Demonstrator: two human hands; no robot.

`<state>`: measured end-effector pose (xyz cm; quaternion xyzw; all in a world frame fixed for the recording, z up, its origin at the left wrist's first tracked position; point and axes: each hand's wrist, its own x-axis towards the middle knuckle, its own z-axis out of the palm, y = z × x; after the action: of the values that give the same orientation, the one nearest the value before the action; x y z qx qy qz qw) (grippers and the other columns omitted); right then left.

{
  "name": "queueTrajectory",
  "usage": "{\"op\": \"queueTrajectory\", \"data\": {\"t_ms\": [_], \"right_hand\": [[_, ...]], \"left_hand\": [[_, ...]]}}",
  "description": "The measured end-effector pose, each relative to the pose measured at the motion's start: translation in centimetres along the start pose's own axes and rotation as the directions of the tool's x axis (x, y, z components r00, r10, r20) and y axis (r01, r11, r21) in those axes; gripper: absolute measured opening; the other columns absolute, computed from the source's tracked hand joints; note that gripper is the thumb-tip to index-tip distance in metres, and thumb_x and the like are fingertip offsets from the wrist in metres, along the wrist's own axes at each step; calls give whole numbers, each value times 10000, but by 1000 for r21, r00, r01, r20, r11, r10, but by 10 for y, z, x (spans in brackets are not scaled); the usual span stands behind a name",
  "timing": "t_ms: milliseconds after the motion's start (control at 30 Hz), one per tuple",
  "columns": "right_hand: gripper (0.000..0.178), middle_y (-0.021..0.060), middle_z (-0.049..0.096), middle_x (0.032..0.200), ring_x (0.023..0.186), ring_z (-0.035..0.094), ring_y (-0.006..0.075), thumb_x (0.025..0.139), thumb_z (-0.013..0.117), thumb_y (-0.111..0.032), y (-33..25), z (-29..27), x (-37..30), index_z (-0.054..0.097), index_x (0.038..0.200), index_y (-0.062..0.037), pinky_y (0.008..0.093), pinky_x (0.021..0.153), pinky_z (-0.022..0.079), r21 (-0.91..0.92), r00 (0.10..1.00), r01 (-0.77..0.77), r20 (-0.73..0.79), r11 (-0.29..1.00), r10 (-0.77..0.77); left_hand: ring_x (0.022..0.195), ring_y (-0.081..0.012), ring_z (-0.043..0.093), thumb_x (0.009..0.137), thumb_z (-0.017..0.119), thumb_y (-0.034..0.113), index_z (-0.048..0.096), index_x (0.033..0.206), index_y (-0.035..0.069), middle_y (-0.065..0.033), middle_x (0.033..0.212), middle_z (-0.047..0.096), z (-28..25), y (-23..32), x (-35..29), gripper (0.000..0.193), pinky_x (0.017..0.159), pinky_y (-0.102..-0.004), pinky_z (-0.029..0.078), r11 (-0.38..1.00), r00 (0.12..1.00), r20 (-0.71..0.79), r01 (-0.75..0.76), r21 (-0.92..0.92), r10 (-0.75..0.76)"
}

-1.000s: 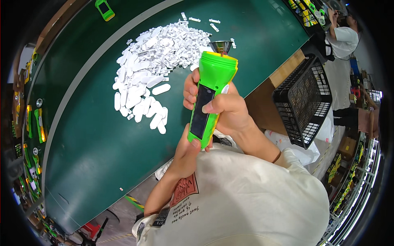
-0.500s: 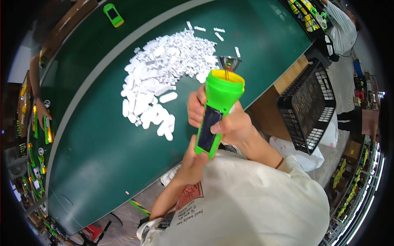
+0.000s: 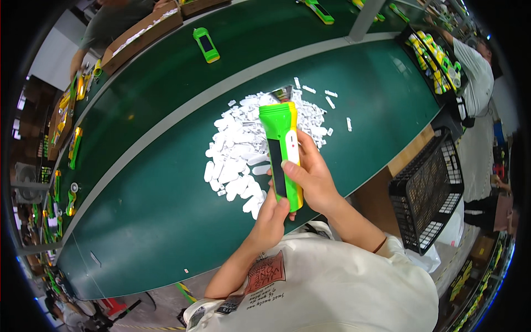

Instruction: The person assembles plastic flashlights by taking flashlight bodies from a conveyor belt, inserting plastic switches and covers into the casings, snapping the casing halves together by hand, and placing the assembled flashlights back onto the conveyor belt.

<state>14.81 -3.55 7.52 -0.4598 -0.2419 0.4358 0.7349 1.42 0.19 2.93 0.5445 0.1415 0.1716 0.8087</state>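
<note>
- Fingers of our left hand (image 3: 271, 222) grip a green flashlight (image 3: 279, 157) low down.
- With our right hand (image 3: 316, 185), we clasp its side.
- Our white shirt (image 3: 348, 282) bears a reddish patch (image 3: 266, 272), dark lettering (image 3: 267, 299).

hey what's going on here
Someone's two bare hands have a green and yellow flashlight: the left hand grips its lower end, and the right hand holds its side near the middle. A shiny cone sticks out past the wide end, a bit blurred. Beyond the flashlight, a pile of white pieces lies on the green table. A black basket is to the right, beside the table.
</note>
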Motion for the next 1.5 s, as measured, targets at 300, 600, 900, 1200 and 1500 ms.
{"op": "queueTrajectory", "data": {"t_ms": [300,600,900,1200,1500], "right_hand": [[602,266,531,1080,1000,559,396,906,586,-305,-41,-72,228,390,1362,34,407,866,448,-954,852,206,65,218,-520],[646,302,454,1191,1025,521,457,901,573,-314,-20,-142,450,308,1415,-26,510,852,466,-962,807,-105,66,-252,-587],[797,193,497,1309,1202,501,374,841,579,-509,23,-104,459,264,1459,-117,588,949,391,-861,937,-279,-148,-425,-316],[480,205,501,1329,1236,477,332,938,546,-219,-11,-149,296,444,1355,-5,389,1042,346,-950,837,199,292,-240,-462],[344,180,567,1251,1147,551,269,983,487,-157,-23,-235,26,507,1261,45,355,989,419,-959,720,-237,-67,-154,-691]], "left_hand": [[722,-100,469,1031,310,320,364,1359,14,-89,937,579,-44,26,16,452,663,-237,425,960,982,-182,103,262,-55],[644,-93,523,956,468,97,440,1278,-6,-72,813,631,-89,14,-6,340,610,-245,436,929,882,-471,205,308,-38],[594,-60,490,946,480,65,509,1207,-7,-47,759,612,-111,45,-13,272,533,-203,399,939,817,-573,152,308,56],[608,-69,500,901,597,117,610,1047,17,-28,704,583,-233,90,-33,178,567,-234,430,696,690,-667,332,636,281],[864,-395,633,785,552,67,582,1050,46,-204,897,661,-607,228,-203,267,736,-490,503,-193,386,-566,908,371,729]]}}
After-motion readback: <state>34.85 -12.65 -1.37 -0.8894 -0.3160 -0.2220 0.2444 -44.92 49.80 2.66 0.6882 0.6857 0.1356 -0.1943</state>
